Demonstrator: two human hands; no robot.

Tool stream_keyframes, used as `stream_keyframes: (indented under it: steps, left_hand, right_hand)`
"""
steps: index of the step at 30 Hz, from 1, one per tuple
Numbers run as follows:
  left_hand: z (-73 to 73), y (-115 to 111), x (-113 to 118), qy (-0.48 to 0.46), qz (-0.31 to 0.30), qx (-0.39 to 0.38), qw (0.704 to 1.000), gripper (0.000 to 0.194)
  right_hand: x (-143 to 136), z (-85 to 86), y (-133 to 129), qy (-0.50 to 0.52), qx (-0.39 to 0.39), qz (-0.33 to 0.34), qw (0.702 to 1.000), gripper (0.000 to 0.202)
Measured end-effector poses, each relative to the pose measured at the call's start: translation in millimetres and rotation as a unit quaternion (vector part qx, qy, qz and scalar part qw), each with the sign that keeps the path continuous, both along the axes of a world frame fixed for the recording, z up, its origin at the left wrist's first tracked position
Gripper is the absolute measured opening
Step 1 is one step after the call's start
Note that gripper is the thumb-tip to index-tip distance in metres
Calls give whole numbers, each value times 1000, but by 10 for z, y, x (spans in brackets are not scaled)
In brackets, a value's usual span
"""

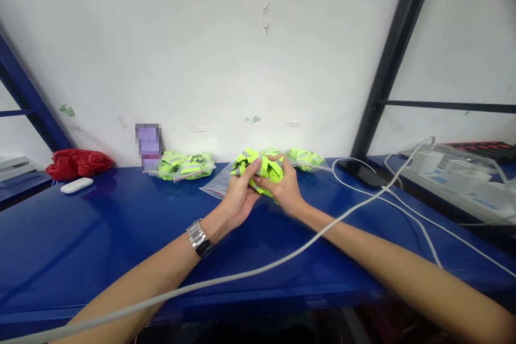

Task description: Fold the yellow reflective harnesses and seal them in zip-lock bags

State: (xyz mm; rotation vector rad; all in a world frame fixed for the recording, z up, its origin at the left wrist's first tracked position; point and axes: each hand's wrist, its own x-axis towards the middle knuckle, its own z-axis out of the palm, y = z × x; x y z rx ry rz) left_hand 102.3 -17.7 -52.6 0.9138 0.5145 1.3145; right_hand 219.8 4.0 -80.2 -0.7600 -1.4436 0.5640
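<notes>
Both my hands grip a bundled neon-yellow reflective vest (268,169) with grey stripes and black edging, held just above the blue tabletop. My left hand (238,193), below a metal watch, closes on its left side with the thumb on top. From the right, my right hand (287,188) wraps the bundle, thumb pressed across its front. A clear zip bag (215,185) lies flat beside and partly behind my left hand. Behind the hands, more neon-yellow material shows, partly hidden. To the right sits a bagged neon-yellow bundle (305,158).
Bagged neon bundles (197,165) lie left of my hands, near a blurred upright phone-like object (149,145). Further left are a red plastic bag (78,164) and white case (77,185). A white cable (258,270) crosses over my arms. Right stand a phone (363,173) and chargers (429,163).
</notes>
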Motion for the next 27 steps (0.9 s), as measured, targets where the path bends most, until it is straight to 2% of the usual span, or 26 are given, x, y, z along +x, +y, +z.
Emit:
stream_keyframes:
  steps: [5, 10, 14, 17, 24, 27]
  left_hand:
    - [9, -15, 42, -61, 2, 21, 998, 30]
    - [18, -51, 64, -82, 11, 30, 996, 36]
    - [0, -76, 59, -56, -9, 78, 995, 38]
    - [-46, -72, 45, -37, -21, 84, 996, 40]
    - [-161, 29, 49, 3, 5, 65, 998, 53]
    - [-189, 43, 37, 41, 2, 66, 997, 50]
  right_hand:
    - [-45, -21, -53, 53, -9, 38, 998, 63]
    - [-116, -57, -12, 115, -20, 87, 989, 59]
    - [-151, -55, -9, 178, -50, 147, 972, 65]
    - [-148, -9, -48, 183, -72, 172, 965, 62]
    - [-164, 103, -103, 208, -96, 178, 957, 58]
    - [-149, 114, -81, 222, -107, 175, 953, 49]
